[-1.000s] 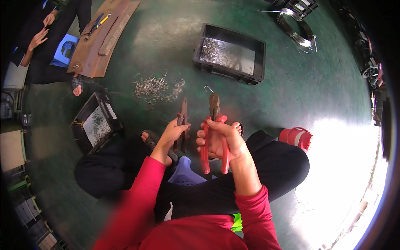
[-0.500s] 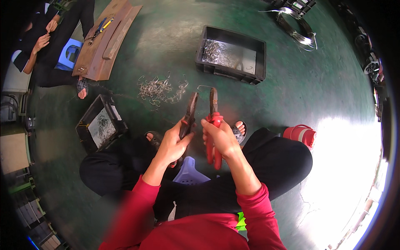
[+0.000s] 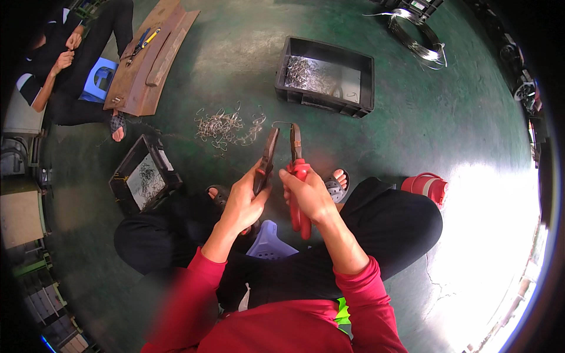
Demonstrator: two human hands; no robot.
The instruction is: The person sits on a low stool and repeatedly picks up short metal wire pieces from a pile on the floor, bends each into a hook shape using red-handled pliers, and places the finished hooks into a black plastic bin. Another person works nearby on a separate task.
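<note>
My left hand (image 3: pixel 247 201) is closed round a pair of dark-jawed pliers (image 3: pixel 269 154), held nearly upright. Red-handled pliers (image 3: pixel 299 172) are gripped in my right hand (image 3: pixel 311 197), their jaws pointing away from me. A thin bent wire (image 3: pixel 281 122) reaches left from the tip of the right pliers toward the tip of the left pair; whether the left jaws touch it I cannot tell. Beyond my hands and to the left, a loose pile of bent wire hooks (image 3: pixel 220 126) lies on the green floor.
A black crate (image 3: pixel 368 88) with wire pieces stands ahead; another black crate (image 3: pixel 120 194) sits at left. A wire coil (image 3: pixel 395 29) lies far right, a red container (image 3: pixel 426 187) by my right knee. At far left, a co-worker sits near a wooden board (image 3: pixel 170 50) holding tools.
My right hand and its pliers have shifted slightly left, bringing the bent wire closer to the tip of the left pliers. My left hand has barely moved.
</note>
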